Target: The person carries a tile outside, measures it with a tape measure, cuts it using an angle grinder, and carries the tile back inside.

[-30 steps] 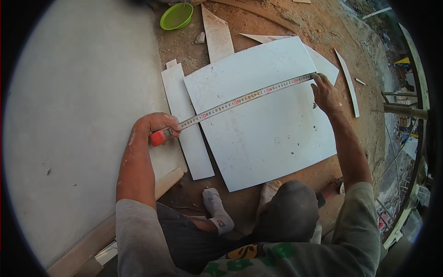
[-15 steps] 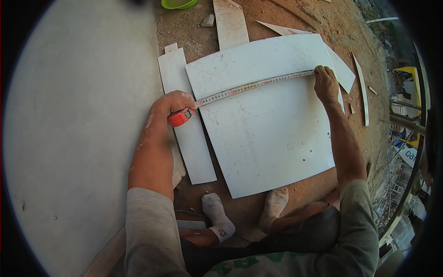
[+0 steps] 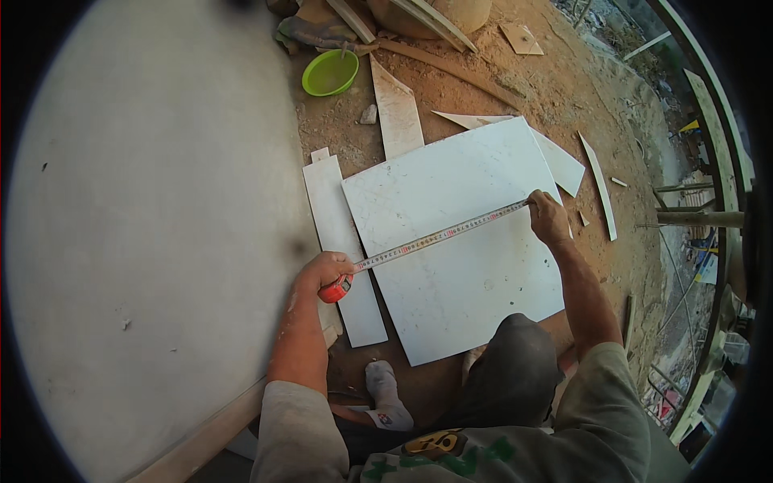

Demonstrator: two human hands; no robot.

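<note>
My left hand point(image 3: 330, 267) grips a red tape measure point(image 3: 334, 290) over the narrow white strip point(image 3: 354, 310) left of a large white panel point(image 3: 451, 298). The extended silver blade point(image 3: 443, 235) crosses the panel at a slight slant up to its right edge, where my right hand point(image 3: 549, 217) pinches the blade's end. The panel has small dark marks and scuffs and lies on other cut white pieces point(image 3: 568, 165).
A pale smooth surface point(image 3: 153, 209) fills the left. On the reddish dirt lie a green basin point(image 3: 330, 72), board offcuts point(image 3: 394, 105), a wooden batten point(image 3: 451, 71) and thin slivers point(image 3: 596, 185). Rails and poles point(image 3: 700, 217) run along the right. My socked foot point(image 3: 382, 390) is near the panel.
The camera view has shifted, so the scene sits lower and more background shows at the top. The tape and both hands are slightly nearer the panel's near edge, still holding the blade stretched.
</note>
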